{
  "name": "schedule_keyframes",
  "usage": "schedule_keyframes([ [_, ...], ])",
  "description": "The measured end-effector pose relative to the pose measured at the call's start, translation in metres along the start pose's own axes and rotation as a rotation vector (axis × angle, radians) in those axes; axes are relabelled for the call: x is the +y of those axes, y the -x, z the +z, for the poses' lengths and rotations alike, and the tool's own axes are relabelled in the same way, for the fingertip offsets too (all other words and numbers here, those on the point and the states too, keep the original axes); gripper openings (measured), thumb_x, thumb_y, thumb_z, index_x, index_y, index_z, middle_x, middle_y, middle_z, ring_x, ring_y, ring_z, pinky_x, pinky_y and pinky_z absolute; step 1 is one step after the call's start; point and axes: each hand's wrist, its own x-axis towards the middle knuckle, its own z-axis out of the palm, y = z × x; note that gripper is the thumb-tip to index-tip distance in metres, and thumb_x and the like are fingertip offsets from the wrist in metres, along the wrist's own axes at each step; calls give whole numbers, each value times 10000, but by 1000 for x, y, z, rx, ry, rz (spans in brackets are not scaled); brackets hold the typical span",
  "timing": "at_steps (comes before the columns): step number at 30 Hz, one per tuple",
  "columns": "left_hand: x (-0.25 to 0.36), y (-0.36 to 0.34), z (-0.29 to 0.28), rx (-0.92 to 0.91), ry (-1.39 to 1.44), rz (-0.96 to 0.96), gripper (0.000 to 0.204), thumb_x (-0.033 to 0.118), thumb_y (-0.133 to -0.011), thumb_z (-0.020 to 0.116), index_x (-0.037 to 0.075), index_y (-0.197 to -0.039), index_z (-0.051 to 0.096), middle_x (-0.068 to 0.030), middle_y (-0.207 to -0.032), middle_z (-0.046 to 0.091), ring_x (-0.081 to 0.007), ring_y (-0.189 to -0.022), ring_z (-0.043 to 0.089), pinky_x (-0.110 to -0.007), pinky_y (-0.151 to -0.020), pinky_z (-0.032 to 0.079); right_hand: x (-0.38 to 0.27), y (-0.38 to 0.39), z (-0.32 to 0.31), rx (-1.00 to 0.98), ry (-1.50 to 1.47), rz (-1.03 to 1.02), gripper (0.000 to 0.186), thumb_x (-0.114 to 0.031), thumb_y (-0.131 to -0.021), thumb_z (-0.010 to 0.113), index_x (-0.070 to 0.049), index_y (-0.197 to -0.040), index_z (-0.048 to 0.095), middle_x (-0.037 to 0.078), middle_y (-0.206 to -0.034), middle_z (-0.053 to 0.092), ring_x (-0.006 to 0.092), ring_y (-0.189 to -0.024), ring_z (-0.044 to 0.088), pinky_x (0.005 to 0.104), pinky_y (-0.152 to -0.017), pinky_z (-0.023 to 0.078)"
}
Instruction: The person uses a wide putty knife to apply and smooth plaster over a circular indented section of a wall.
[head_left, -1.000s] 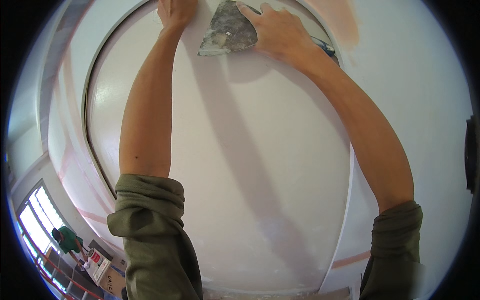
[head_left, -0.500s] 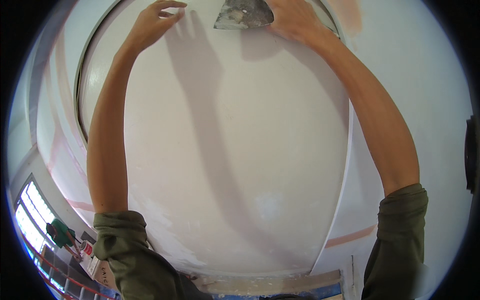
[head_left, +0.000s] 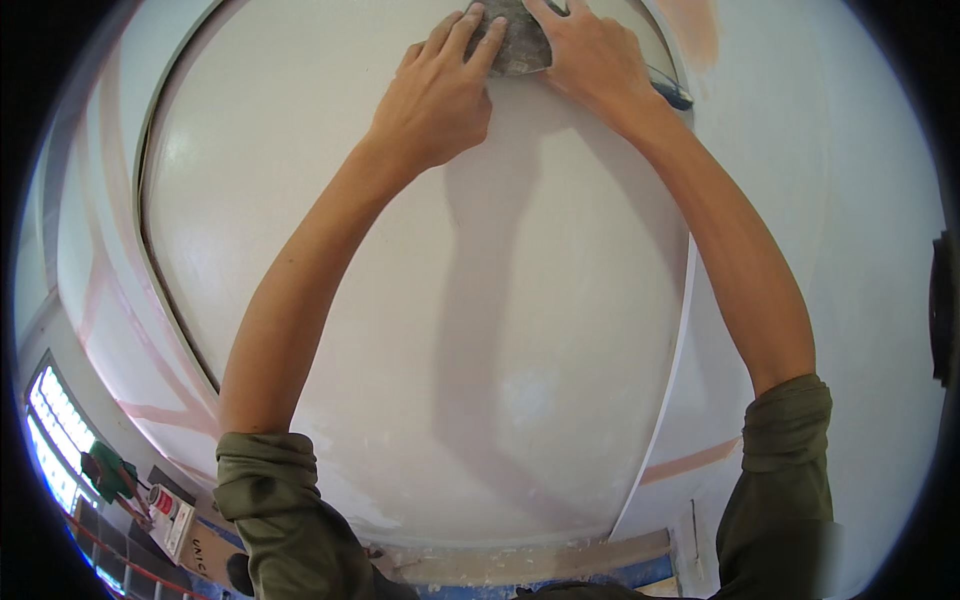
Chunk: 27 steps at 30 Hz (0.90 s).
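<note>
High against a pale, smooth wall panel [head_left: 340, 260], a broad scraper shows its grey, stained metal blade [head_left: 522, 48]. My right hand [head_left: 600, 60] is closed around the scraper, thumb and fingers at the blade's right side. A dark rounded end [head_left: 672, 90], apparently its handle, sticks out beside my right wrist. My left hand [head_left: 440, 100] reaches up with extended fingers laid flat on the left part of the blade. Its thumb is mostly hidden. The blade's top runs out of view.
A thin raised edge [head_left: 142, 200] curves around the panel's left side. Lower left, there are a bright window [head_left: 62, 420], a person in green [head_left: 108, 470], a red-and-white can [head_left: 162, 500] and a cardboard box [head_left: 210, 550]. A worn ledge [head_left: 540, 565] runs below the panel.
My left hand has moved right, from the bare panel onto the blade. The scraper has shifted slightly right and down, and its dark end now shows past my right wrist.
</note>
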Motion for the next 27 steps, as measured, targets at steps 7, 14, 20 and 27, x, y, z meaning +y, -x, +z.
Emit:
schedule_keyframes([
  [7,35,15,23,71,50,23,644,71,-884,544,-157,-1468,394,-389,-1482,431,-483,-1425,414,-534,-1180,366,-4,44,-21,-120,45,-12,560,-141,-830,678,-51,-1374,578,270,-1035,655,423,-838,721,505,-750,585],
  [14,55,20,33,106,31,16,586,-13,-887,497,-191,-1439,411,-399,-1480,427,-487,-1432,404,-498,-1219,353,-1,65,-22,-170,30,-2,553,-158,-834,691,-6,-1353,575,283,-1048,658,428,-863,718,490,-777,590],
  [20,31,19,21,183,-41,58,502,-15,-891,528,-158,-1372,508,-358,-1421,502,-452,-1388,460,-492,-1152,419,-22,44,-38,-239,52,3,601,-165,-797,736,38,-1337,571,280,-1049,659,419,-903,719,474,-802,594],
  [27,12,28,7,189,-26,31,651,-75,-811,631,-50,-1451,515,-243,-1492,509,-387,-1376,511,-450,-1137,485,-50,32,-43,-311,77,108,899,-121,-757,765,-174,-1583,413,197,-1057,647,367,-954,688,443,-834,577],
])
